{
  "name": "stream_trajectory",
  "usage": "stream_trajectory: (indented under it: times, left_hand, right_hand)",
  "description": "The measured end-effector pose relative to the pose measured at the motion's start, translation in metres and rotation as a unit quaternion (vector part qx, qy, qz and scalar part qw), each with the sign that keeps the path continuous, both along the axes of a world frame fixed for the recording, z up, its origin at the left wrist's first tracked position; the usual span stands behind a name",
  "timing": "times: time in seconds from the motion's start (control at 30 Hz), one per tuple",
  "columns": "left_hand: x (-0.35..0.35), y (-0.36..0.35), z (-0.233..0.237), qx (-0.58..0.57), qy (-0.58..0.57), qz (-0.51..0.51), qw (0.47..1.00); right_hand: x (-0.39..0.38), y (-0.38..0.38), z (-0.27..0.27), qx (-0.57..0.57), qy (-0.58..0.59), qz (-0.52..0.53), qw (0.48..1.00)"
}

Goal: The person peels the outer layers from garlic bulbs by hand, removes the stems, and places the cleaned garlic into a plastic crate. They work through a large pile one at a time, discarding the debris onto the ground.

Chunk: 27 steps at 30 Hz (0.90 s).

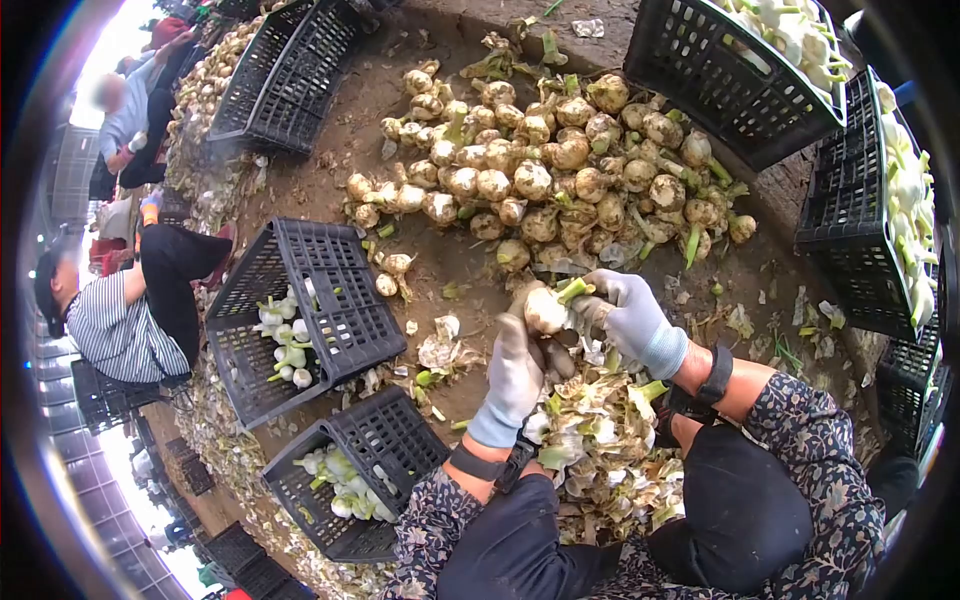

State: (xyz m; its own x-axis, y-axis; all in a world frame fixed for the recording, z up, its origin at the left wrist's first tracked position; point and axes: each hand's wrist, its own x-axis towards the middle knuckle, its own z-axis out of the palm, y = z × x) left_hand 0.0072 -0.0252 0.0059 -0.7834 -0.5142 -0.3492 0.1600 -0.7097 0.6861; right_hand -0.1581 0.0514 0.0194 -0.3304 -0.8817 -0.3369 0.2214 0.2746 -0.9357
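Observation:
My left hand [514, 375], in a grey glove with a blue cuff, is wrapped round a garlic bulb [545, 311] with a short cut green stem. My gloved right hand [635, 312] is closed at the stem side of the same bulb, thumb and fingers pressed together by its papery skin; the exact grip of the fingertips is partly hidden. Beneath both hands and between my knees lies a heap of peeled skins and leaves [610, 440]. Just beyond the hands spreads a pile of soil-stained, untrimmed garlic bulbs [560, 170].
Two tilted black crates [345, 300] [400, 450] with cleaned garlic stand at left. Full crates [735, 85] [850, 215] stand at right, another crate [285, 75] at upper left. A person in a striped shirt [130, 325] and others sit further left.

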Motion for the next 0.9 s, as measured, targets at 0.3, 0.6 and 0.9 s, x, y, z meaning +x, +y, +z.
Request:
stream_trajectory:
  times: [0.3, 0.6, 0.9]
  left_hand:
    - [-0.003, 0.006, -0.004, -0.221, -0.176, 0.115, 0.952]
    - [0.008, 0.005, 0.001, -0.004, -0.062, 0.01, 0.998]
    - [0.003, 0.0, 0.011, 0.101, 0.02, -0.107, 0.989]
  right_hand:
    - [0.009, -0.001, 0.015, -0.006, 0.067, 0.092, 0.993]
    - [-0.011, -0.011, -0.02, -0.003, 0.401, 0.07, 0.913]
    - [-0.054, -0.007, -0.037, 0.093, 0.364, 0.269, 0.887]
